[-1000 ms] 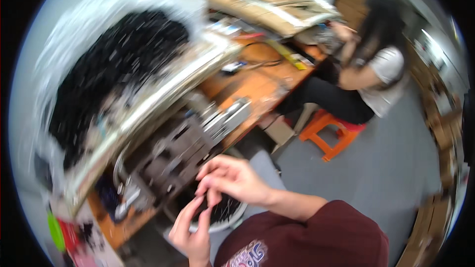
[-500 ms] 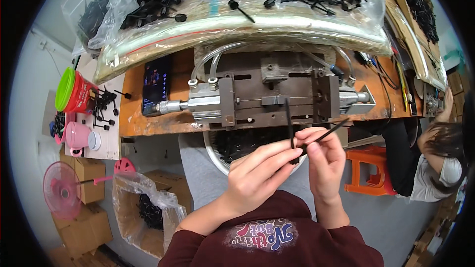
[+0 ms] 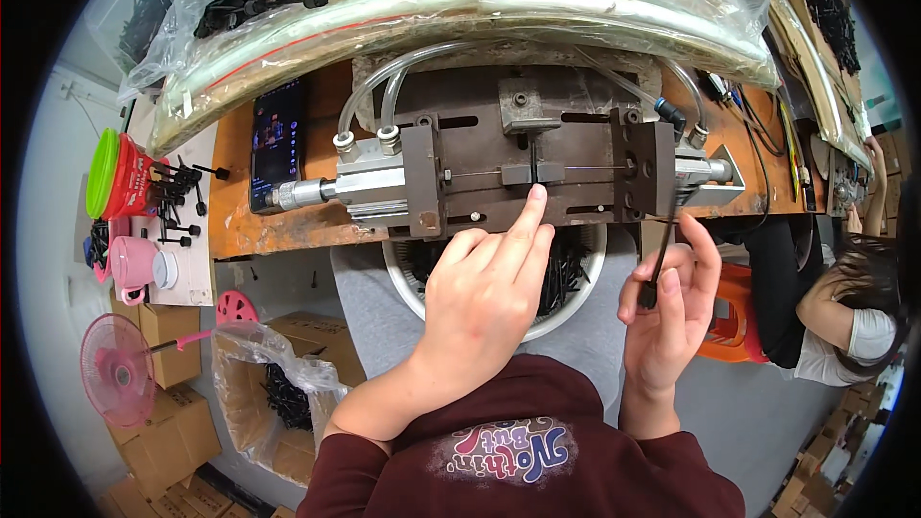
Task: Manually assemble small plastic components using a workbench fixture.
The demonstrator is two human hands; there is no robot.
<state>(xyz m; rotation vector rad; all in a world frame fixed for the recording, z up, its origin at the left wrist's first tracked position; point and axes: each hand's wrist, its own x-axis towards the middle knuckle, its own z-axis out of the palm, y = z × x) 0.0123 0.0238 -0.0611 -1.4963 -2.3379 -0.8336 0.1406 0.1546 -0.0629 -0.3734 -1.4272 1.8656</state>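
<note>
My left hand [image 3: 489, 273] reaches to the fixture [image 3: 480, 197], its index finger stretched out and the other fingers bent. That fingertip touches the near end of a thin black plastic piece [image 3: 534, 161] standing between two small grey blocks at the fixture's middle. To the right, my right hand [image 3: 672, 312] is raised off the bench, closed on another black plastic piece [image 3: 660, 264]. Its knobbed end sits low between the fingers and its thin stem points up; the stem's tip is blurred. Both pieces look like a slim stem with a thicker head.
A white tub [image 3: 408, 293] of black pieces sits on my lap under the bench edge. Beyond the fixture, a plastic-lined tray [image 3: 460, 14] holds many more. A phone [image 3: 276, 149] lies left; air hoses [image 3: 393, 67] arch over the back. Another person [image 3: 849, 317] sits at right.
My hands have parted from together before the bench. The left has moved forward to a black piece now in the fixture; the right has moved right with another. The view has shifted slightly.
</note>
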